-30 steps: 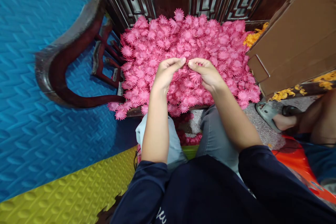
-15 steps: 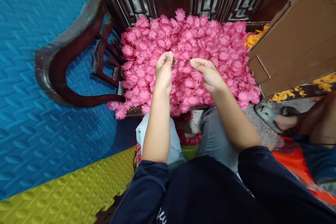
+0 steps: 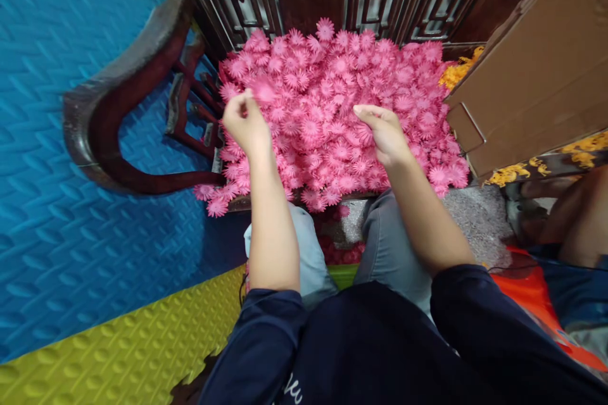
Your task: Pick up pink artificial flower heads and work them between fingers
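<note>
Left hand (image 3: 244, 121) swung leftward, flower (image 3: 263, 90) above its grip.

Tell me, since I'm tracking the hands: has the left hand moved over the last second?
Yes. The left hand swung left, away from the right hand, toward the chair's armrest.

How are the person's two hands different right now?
The left hand is out at the left edge of the pink flower pile, pinching one blurred pink flower; the right hand sits mid-pile, and whether it holds anything is unclear. The left is fisted, the right looser. Both are bare, above the flowers.
</note>
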Tool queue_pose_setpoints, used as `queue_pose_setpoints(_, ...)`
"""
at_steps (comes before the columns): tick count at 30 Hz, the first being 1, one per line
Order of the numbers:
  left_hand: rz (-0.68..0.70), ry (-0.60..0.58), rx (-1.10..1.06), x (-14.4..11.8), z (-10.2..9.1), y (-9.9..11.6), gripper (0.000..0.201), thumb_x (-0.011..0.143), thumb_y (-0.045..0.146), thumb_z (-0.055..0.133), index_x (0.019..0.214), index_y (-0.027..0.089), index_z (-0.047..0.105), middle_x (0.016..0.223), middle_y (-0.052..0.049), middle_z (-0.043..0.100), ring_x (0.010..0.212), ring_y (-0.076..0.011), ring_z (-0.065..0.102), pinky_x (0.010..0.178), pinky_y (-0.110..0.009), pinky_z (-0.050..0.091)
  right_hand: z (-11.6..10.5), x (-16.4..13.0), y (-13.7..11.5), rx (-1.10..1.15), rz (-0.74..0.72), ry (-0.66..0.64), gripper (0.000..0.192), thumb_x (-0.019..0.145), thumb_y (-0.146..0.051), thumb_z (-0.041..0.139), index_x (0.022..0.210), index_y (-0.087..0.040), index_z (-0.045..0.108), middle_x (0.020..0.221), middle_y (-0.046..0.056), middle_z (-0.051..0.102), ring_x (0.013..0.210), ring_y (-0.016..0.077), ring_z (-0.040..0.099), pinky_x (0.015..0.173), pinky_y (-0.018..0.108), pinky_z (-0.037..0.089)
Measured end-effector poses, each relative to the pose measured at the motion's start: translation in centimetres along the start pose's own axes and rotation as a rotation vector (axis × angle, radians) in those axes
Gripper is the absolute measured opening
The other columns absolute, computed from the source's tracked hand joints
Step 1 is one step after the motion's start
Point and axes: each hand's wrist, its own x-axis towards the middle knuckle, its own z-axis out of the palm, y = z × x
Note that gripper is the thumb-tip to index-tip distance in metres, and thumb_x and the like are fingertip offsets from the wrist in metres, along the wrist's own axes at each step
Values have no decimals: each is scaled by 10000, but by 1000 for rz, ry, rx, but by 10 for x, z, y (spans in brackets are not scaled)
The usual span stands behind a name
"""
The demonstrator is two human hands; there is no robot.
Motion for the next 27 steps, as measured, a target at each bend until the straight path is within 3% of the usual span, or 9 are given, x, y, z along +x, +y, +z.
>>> queue_pose_setpoints(1, 14, 46, 54, -8, 5, 9, 292, 817, 495, 585, 771, 206, 594, 778, 11, 618, 834, -148, 559, 796, -315, 413, 2, -2, -1, 2, 16, -11, 164, 661, -320, 748, 780, -215, 710, 895, 2, 725, 957, 145, 642, 1015, 361, 426)
queue_pose_setpoints(3, -23, 0, 151, -27, 20, 29, 189, 718, 363, 714, 787, 205, 634, 754, 13, 640, 790, -150, 585, 812, -310, 426, 8, -6, -3, 8, 43, -39, 135, 659, -296, 746, 758, -210, 713, 874, 4, 726, 925, 138, 645, 1000, 355, 433)
queue_pose_setpoints(5, -49, -50, 165, -45, 31, 48, 213, 659, 272, 753, 839, 207, 659, 789, 5, 672, 797, -154, 605, 807, -301, 439, 14, -10, -4, 19, 58, -60, 101, 663, -268, 739, 741, -210, 716, 848, 0, 726, 884, 123, 645, 984, 340, 440)
queue_pose_setpoints(8, -7, -314, 34, -61, 35, 74, 158, 718, 299, 708, 842, 201, 693, 892, -25, 711, 837, -148, 629, 776, -276, 459, 19, -12, -4, 32, 66, -76, 47, 672, -239, 722, 715, -218, 718, 800, -14, 725, 835, 111, 645, 958, 324, 455)
queue_pose_setpoints(10, 21, -488, 12, -66, 31, 88, 197, 686, 354, 742, 804, 198, 717, 857, -30, 721, 780, -144, 627, 729, -266, 457, 19, -12, -5, 37, 65, -91, 38, 673, -231, 716, 710, -222, 721, 783, -20, 726, 818, 112, 647, 939, 317, 465)
queue_pose_setpoints(12, 26, -570, 1, -68, 28, 98, 224, 652, 380, 770, 767, 192, 728, 817, -34, 725, 730, -138, 616, 693, -261, 449, 20, -13, -6, 38, 59, -108, 42, 665, -228, 720, 707, -220, 725, 767, -19, 725, 789, 114, 645, 910, 312, 473)
queue_pose_setpoints(19, 63, -512, 46, -73, 32, 103, 49, 688, 234, 729, 664, 198, 705, 715, -4, 692, 670, -123, 577, 662, -263, 437, 23, -15, -10, -27, 30, -154, 33, 655, -201, 718, 687, -203, 724, 728, -12, 714, 747, 122, 634, 861, 316, 483)
queue_pose_setpoints(23, 25, -449, 26, -72, 36, 102, 103, 720, 138, 653, 631, 191, 652, 676, 20, 657, 665, -110, 558, 674, -248, 434, 24, -15, -10, -50, 49, -129, 24, 666, -198, 704, 684, -195, 720, 747, -5, 714, 787, 131, 641, 891, 322, 475)
queue_pose_setpoints(27, -26, -355, -101, -68, 40, 97, 108, 750, 174, 657, 655, 188, 608, 696, 27, 633, 700, -104, 566, 716, -239, 443, 21, -12, -10, -17, 59, -70, 41, 690, -221, 682, 675, -191, 705, 751, -2, 711, 822, 131, 649, 933, 322, 466)
